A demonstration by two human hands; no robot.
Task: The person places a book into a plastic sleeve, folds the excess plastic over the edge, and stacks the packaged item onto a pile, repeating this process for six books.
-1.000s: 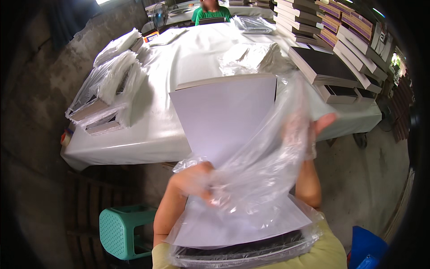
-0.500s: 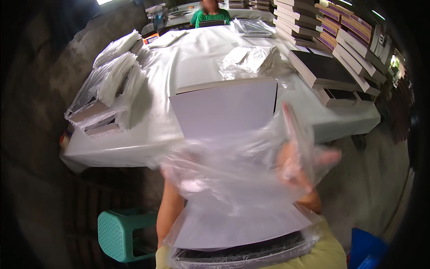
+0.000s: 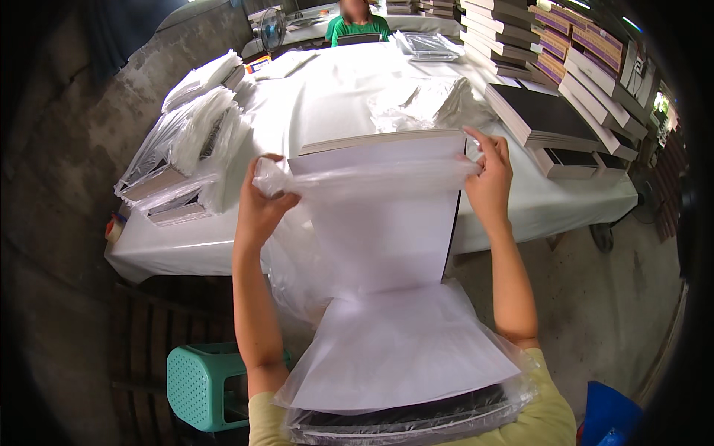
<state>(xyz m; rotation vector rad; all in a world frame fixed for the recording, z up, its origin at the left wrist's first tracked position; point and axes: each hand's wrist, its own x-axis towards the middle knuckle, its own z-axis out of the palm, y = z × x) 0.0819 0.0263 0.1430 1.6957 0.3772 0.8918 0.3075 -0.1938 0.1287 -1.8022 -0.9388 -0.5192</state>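
A stack of large white sheets or boards (image 3: 383, 238) with a dark right edge lies at the table's near edge. Across its far part stretches a bunched clear plastic bag (image 3: 379, 176). My left hand (image 3: 262, 204) grips the bag's gathered left end, thumb and fingers closed around it. At the stack's far right corner, my right hand (image 3: 491, 175) pinches the other end of the bag, its index finger reaching along the corner. Closest to my body is another white, dark-edged stack (image 3: 405, 364) inside clear plastic. Loose film hangs beside my left forearm.
Plastic-wrapped stacks (image 3: 175, 152) stand on the left of the white-covered table (image 3: 178, 249). Crumpled clear bags (image 3: 424, 100) lie beyond my hands. Dark-topped stacks (image 3: 543, 111) and tall piles fill the right. A green stool (image 3: 197, 386) is low left; a person in green (image 3: 357, 28) sits opposite.
Both hands have moved forward and apart, from above the near stack to the far corners of the sheets. The bag, earlier a blurred spread of film, is now gathered into a band.
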